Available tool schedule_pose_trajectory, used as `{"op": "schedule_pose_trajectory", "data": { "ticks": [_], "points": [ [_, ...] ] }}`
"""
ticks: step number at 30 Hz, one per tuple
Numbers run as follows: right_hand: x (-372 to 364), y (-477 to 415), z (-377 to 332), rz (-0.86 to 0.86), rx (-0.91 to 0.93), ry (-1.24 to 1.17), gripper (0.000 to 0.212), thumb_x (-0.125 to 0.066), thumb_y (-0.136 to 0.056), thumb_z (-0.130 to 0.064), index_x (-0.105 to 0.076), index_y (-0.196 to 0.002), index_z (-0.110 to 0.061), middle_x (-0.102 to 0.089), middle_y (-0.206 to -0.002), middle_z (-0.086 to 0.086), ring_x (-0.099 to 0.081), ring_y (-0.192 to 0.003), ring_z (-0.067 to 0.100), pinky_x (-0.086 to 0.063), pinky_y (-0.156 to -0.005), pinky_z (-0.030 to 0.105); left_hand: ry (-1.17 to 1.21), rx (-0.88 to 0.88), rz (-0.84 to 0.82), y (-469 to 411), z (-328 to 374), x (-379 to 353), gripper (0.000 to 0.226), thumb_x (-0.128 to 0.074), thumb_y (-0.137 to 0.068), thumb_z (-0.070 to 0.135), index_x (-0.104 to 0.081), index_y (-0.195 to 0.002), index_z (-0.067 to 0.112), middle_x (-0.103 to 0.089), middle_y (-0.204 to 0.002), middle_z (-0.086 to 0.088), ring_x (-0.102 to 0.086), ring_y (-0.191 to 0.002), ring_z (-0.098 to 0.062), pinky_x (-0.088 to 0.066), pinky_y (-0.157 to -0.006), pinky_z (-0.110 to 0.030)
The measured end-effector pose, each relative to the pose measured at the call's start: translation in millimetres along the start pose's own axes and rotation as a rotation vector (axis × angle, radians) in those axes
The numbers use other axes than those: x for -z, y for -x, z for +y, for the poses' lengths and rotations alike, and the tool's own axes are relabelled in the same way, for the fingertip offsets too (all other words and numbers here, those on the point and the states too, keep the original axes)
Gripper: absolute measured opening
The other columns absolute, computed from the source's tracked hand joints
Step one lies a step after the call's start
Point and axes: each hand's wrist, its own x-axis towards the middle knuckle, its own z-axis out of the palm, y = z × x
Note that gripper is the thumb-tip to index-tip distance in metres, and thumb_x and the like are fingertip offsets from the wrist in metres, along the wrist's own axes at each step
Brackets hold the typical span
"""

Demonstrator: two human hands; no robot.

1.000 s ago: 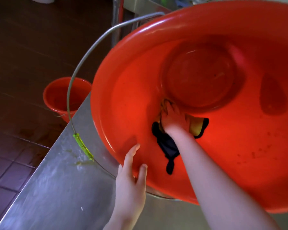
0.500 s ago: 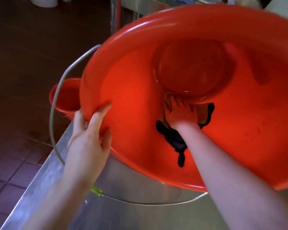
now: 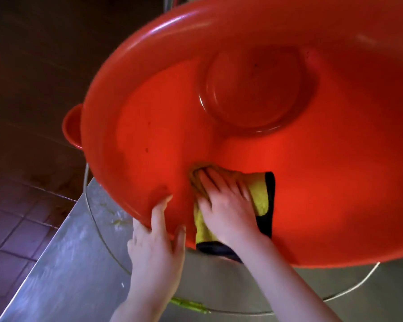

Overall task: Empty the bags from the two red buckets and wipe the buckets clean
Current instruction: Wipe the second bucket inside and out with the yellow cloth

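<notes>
Nearest me, my left hand (image 3: 156, 242) clamps the near rim of the tilted bucket (image 3: 149, 126). Two fingers are hooked over onto the inner wall and the rest are hidden behind the rim, above the steel counter (image 3: 63, 263). Just past it, my right hand (image 3: 228, 205) lies flat with fingers spread, pressing the yellow cloth (image 3: 262, 196) against the lower wall close to the rim. The cloth sticks out on both sides of the palm, and its black edge hangs over the lip. To wipe well, I'd hold the rim firm so the bucket can't roll, then press with the whole palm. I'd work in overlapping strokes up towards the base, over the dark specks on the wall. Further off, the second bucket (image 3: 71, 131) peeks out behind the left edge.
</notes>
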Motion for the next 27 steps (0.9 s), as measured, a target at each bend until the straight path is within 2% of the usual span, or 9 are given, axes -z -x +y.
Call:
{"op": "schedule_pose_trajectory", "data": {
  "ticks": [3, 7, 11, 15, 17, 19, 22, 24, 27],
  "points": [
    [-3, -61, 29, -0.069, -0.154, 0.040, 0.051, -0.031, -0.099, -0.048, -0.029, -0.148, -0.036, -0.029, -0.156, -0.008, -0.024, -0.144, 0.018, -0.017, -0.116, 0.044, 0.009, -0.018, -0.020, 1, 1, 2, 0.065, -0.064, -0.087, 0.027, -0.029, -0.140, 0.045, -0.035, -0.137, -0.005, -0.047, -0.111, -0.034, -0.038, -0.084, -0.043],
    [-5, -126, 39, -0.052, -0.308, -0.040, 0.050, -0.028, -0.100, -0.046, -0.024, -0.149, -0.036, -0.025, -0.156, -0.007, -0.021, -0.143, 0.024, -0.013, -0.115, 0.050, 0.015, -0.014, -0.030, -2, 4, 1, 0.063, -0.060, -0.089, 0.031, -0.024, -0.138, 0.048, -0.034, -0.134, 0.000, -0.045, -0.114, -0.027, -0.028, -0.081, -0.035],
    [-6, -100, 21, -0.081, -0.180, -0.099, 0.050, -0.033, -0.100, -0.041, -0.027, -0.149, -0.035, -0.022, -0.158, -0.007, -0.021, -0.144, 0.023, -0.013, -0.116, 0.048, 0.009, 0.008, -0.047, -3, 5, 2, 0.063, -0.060, -0.089, 0.033, -0.025, -0.139, 0.047, -0.034, -0.135, -0.001, -0.043, -0.117, -0.026, -0.026, -0.081, -0.034],
    [-6, -5, -3, 0.042, 0.076, -0.160, 0.051, -0.043, -0.092, -0.039, -0.050, -0.138, -0.021, -0.045, -0.147, 0.006, -0.043, -0.132, 0.030, -0.034, -0.109, 0.050, -0.047, -0.026, -0.102, -2, 0, 6, 0.065, -0.059, -0.087, 0.036, -0.019, -0.136, 0.052, -0.036, -0.130, 0.002, -0.048, -0.113, -0.025, -0.033, -0.087, -0.038],
    [-8, 21, -2, 0.076, 0.093, -0.146, 0.049, -0.042, -0.092, -0.041, -0.049, -0.137, -0.023, -0.048, -0.144, 0.003, -0.047, -0.128, 0.029, -0.039, -0.106, 0.050, -0.067, -0.044, -0.130, 0, 0, 9, 0.065, -0.058, -0.086, 0.039, -0.015, -0.131, 0.058, -0.039, -0.121, 0.005, -0.049, -0.110, -0.022, -0.031, -0.086, -0.036],
    [-8, 15, 10, 0.060, 0.031, -0.090, 0.052, -0.041, -0.092, -0.042, -0.045, -0.141, -0.024, -0.043, -0.148, 0.001, -0.042, -0.134, 0.025, -0.036, -0.108, 0.049, -0.085, -0.055, -0.157, -1, 1, 10, 0.064, -0.055, -0.086, 0.043, -0.013, -0.131, 0.059, -0.040, -0.111, 0.007, -0.048, -0.107, -0.020, -0.027, -0.083, -0.034],
    [-8, -28, 36, 0.021, -0.211, -0.003, 0.054, -0.038, -0.097, -0.040, -0.029, -0.149, -0.029, -0.026, -0.157, -0.004, -0.023, -0.145, 0.016, -0.022, -0.115, 0.045, -0.144, -0.045, -0.184, 0, 6, 7, 0.060, -0.048, -0.090, 0.049, -0.009, -0.135, 0.059, -0.045, -0.105, 0.008, -0.044, -0.108, -0.016, -0.027, -0.083, -0.035],
    [-6, -64, 57, -0.021, -0.390, -0.048, 0.054, -0.031, -0.099, -0.042, -0.019, -0.151, -0.034, -0.017, -0.160, -0.008, -0.016, -0.146, 0.016, -0.013, -0.118, 0.045, -0.185, -0.028, -0.204, -1, 13, 5, 0.059, -0.045, -0.093, 0.051, -0.007, -0.137, 0.059, -0.049, -0.104, 0.007, -0.041, -0.112, -0.014, -0.030, -0.092, -0.039],
    [-6, -95, 78, -0.095, -0.420, -0.096, 0.053, -0.026, -0.100, -0.043, -0.014, -0.151, -0.036, -0.012, -0.161, -0.008, -0.011, -0.147, 0.021, -0.004, -0.117, 0.048, -0.109, 0.016, -0.382, -3, 31, 15, 0.063, -0.047, -0.094, 0.048, -0.008, -0.142, 0.058, -0.041, -0.114, 0.002, -0.040, -0.119, -0.018, -0.031, -0.105, -0.043]
  ]
}}
